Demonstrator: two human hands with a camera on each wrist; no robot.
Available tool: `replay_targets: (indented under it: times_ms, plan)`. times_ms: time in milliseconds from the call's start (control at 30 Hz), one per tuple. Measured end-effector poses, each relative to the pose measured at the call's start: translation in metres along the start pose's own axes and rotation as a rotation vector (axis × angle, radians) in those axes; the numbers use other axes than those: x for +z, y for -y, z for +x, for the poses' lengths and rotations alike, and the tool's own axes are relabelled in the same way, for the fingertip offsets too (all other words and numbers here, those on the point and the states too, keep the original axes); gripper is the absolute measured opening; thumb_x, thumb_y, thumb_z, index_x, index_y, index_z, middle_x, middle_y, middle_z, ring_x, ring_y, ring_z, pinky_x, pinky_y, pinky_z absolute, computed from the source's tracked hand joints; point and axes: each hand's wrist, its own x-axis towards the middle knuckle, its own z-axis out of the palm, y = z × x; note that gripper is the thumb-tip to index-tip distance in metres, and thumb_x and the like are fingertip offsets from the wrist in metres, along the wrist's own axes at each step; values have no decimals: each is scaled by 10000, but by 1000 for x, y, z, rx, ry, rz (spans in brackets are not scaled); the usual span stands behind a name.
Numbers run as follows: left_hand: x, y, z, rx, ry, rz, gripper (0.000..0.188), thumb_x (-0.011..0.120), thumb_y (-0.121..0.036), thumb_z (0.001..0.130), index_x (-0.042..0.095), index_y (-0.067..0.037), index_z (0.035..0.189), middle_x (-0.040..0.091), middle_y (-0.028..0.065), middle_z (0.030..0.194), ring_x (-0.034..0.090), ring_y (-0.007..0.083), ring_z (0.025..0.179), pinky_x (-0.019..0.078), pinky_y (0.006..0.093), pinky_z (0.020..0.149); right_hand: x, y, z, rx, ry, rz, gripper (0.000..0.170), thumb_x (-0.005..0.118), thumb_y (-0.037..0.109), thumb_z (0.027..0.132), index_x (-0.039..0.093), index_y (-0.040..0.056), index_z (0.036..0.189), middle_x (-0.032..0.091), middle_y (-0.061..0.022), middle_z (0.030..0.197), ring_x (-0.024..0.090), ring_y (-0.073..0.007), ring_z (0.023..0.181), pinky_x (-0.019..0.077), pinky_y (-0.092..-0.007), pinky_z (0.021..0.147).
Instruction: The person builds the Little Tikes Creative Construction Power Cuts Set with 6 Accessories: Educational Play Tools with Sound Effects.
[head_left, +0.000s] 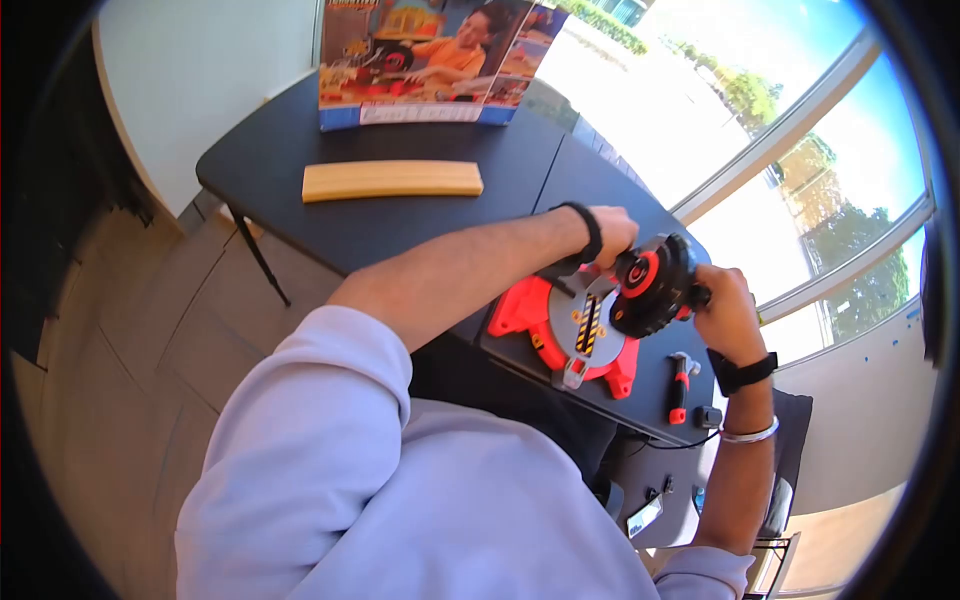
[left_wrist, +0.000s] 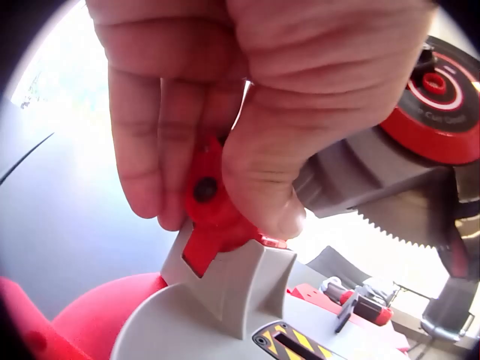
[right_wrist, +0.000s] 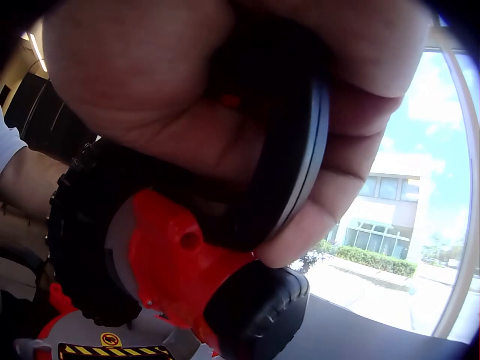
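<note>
A toy saw with a black and red head (head_left: pixel 655 285) stands over a round grey base (head_left: pixel 572 325) with red feet. My left hand (head_left: pixel 612 232) is at the joint behind the blade; in the left wrist view its thumb and fingers pinch the red hinge piece (left_wrist: pixel 214 225) at the top of the grey bracket (left_wrist: pixel 259 281). The toothed blade (left_wrist: pixel 397 229) shows to the right of it. My right hand (head_left: pixel 728 312) grips the black handle (right_wrist: pixel 289 161) of the saw head, fingers curled round it.
A yellow plank (head_left: pixel 392 181) lies on the dark table (head_left: pixel 250 165), with a printed box (head_left: pixel 420 70) standing behind it. Right of the base are a red and black hammer (head_left: pixel 681 388) and a small black object (head_left: pixel 708 417) near the table edge. Windows line the right side.
</note>
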Motion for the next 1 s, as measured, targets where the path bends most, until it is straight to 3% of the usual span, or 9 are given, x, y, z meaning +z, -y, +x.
replay_targets:
  times_ms: [167,433,667,800,1000]
  plan:
    - [-8,-1,3,-67,90,58,226,918,-201,772,868,-120,977,819,110,884,789,276,912,606,408,830,-5,-3,8,-15,64,-2,223,613,-137,705,709,-51,888,670,-300,820,666,-511,815,562,-452,733]
    - [-6,-6,9,-117,80,171,267,937,-265,765,872,-143,994,825,110,956,783,282,991,612,407,875,-2,1,9,21,61,17,283,574,-157,716,727,-62,934,625,-330,806,630,-528,780,554,-442,711]
    - [1,-8,4,-120,18,160,212,917,-237,766,870,-130,942,817,112,888,793,297,931,621,413,847,10,7,-6,84,-20,12,226,622,-120,745,726,-41,929,648,-307,800,660,-505,787,553,-456,724]
    - [0,-14,3,-90,-31,295,182,905,-210,754,866,-120,907,812,137,906,794,315,951,628,427,847,18,9,-20,1,-89,-123,202,793,19,776,762,15,975,727,-241,891,701,-473,869,567,-498,761]
    - [-6,-17,-8,-223,14,213,240,850,-151,784,862,-226,1011,815,121,995,780,346,990,631,449,872,24,1,-20,-37,-157,-97,184,758,37,765,768,36,949,725,-218,870,703,-456,859,570,-507,770]
